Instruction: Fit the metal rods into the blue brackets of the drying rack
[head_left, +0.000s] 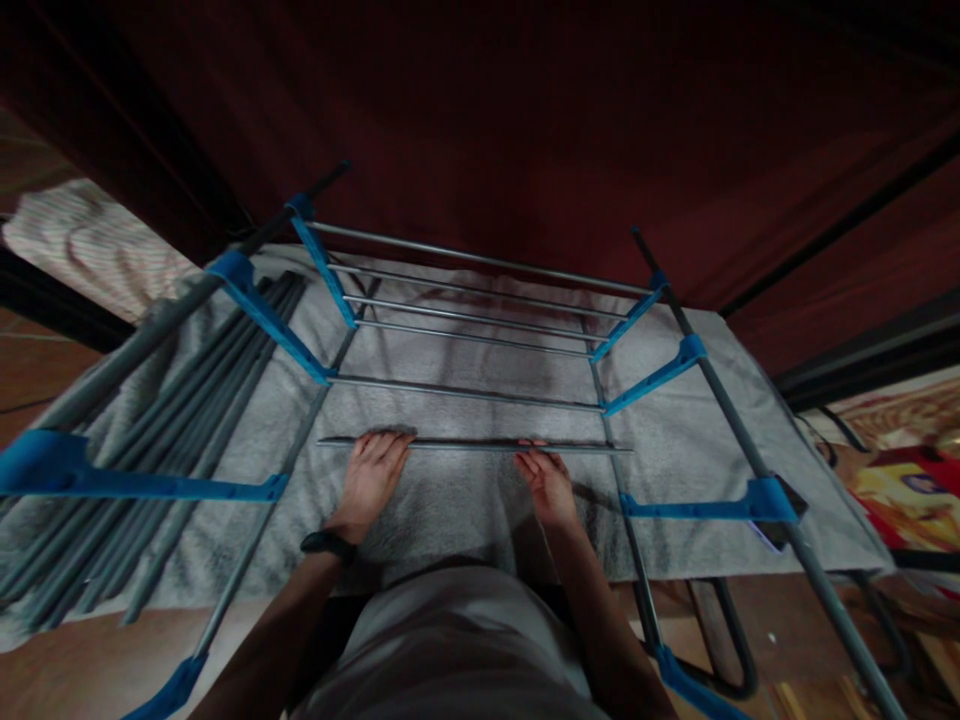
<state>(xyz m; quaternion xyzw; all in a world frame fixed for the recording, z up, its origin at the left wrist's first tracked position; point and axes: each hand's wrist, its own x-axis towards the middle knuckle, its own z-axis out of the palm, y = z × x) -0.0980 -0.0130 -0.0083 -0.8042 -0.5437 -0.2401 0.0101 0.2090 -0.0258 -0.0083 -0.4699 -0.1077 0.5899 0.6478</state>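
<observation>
A thin grey metal rod (465, 446) lies crosswise in front of me, between the two sides of a rack frame. My left hand (376, 472) is closed over it near its left end, back of the hand up. Toward the rod's right part, my right hand (547, 485) grips it with the palm turned partly upward. The rack has grey tubes joined by blue plastic brackets (277, 330), with matching blue brackets (652, 378) on the right side. Several crossbars span the far brackets, the nearest crossbar (465, 392) lying just beyond the held rod.
Several loose grey tubes (202, 410) lie in a pile on the left of the grey cloth (450, 510). A phone-like dark object (776, 525) is partly hidden behind the right frame. Dark red fabric (480, 130) hangs at the back. A red and yellow package (919, 490) is at far right.
</observation>
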